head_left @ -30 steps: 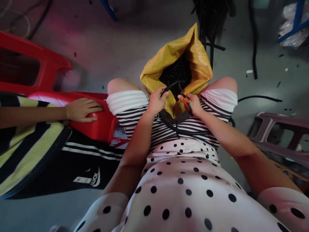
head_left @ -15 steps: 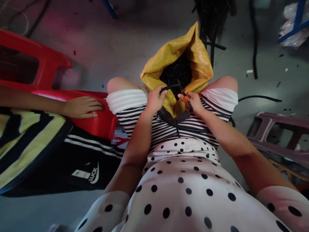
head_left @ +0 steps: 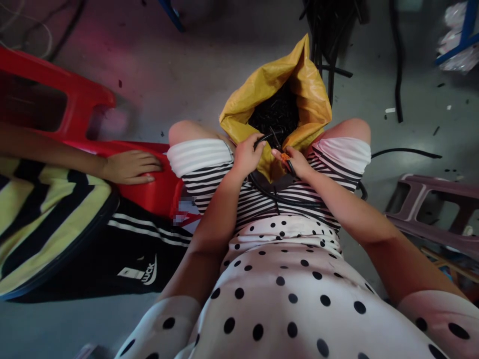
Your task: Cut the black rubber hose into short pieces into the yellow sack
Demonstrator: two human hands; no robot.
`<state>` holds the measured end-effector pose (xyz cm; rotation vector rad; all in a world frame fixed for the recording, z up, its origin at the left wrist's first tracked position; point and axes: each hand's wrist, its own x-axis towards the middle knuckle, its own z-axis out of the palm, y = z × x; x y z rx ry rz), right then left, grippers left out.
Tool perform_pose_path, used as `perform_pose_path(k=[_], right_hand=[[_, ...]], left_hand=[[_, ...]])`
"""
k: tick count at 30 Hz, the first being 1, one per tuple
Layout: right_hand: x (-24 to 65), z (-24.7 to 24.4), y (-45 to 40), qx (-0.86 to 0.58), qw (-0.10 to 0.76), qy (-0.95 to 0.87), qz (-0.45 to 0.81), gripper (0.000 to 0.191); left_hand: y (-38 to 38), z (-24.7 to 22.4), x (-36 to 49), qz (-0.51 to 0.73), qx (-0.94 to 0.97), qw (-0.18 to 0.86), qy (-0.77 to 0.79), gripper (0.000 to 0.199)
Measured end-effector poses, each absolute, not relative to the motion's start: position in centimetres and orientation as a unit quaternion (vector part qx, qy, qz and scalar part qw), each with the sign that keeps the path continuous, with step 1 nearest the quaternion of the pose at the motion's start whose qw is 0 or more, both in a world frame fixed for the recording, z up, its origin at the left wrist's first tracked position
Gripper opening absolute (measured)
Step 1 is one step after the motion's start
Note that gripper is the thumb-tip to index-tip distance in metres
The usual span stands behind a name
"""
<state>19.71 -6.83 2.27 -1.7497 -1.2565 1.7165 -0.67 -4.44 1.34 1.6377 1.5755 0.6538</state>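
My left hand point(head_left: 248, 155) is closed around a black ribbed tube point(head_left: 282, 201), whose short end sticks out over the bag's opening. The rest of the tube loops down across my lap. In my right hand point(head_left: 295, 162) are scissors with orange on the handle point(head_left: 286, 156), their blades at the tube's end. A yellow bag point(head_left: 258, 85) stands between my knees with its mouth spread. Inside it lie many short black pieces point(head_left: 275, 112), just beyond both hands.
Another person's hand point(head_left: 132, 166) rests on a red stool point(head_left: 153, 192) at my left. A purple-grey stool point(head_left: 411, 199) stands at the right. Long black tubes point(head_left: 331, 30) lie on the floor past the bag.
My left hand has shifted slightly right and my right hand slightly left, bringing them a little closer together. The tube end projecting from my left hand looks shorter.
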Motion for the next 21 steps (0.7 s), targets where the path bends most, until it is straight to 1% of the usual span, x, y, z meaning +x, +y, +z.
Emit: perform_pose_path(k=[9, 16, 21], right_hand=[[20.17, 2.68, -7.15, -0.623, 0.186, -0.527, 0.547, 0.078], [20.31, 2.00, -7.10, -0.616, 0.185, -0.480, 0.596, 0.076], [20.50, 1.93, -7.03, -0.618, 0.191, -0.508, 0.569, 0.072]], left_hand=[[-4.12, 1.23, -1.31, 0.246, 0.660, 0.390, 0.594, 0.037], [-4.10, 1.57, -1.30, 0.201, 0.695, 0.414, 0.553, 0.040], [-4.16, 1.13, -1.05, 0.221, 0.680, 0.407, 0.568, 0.036]])
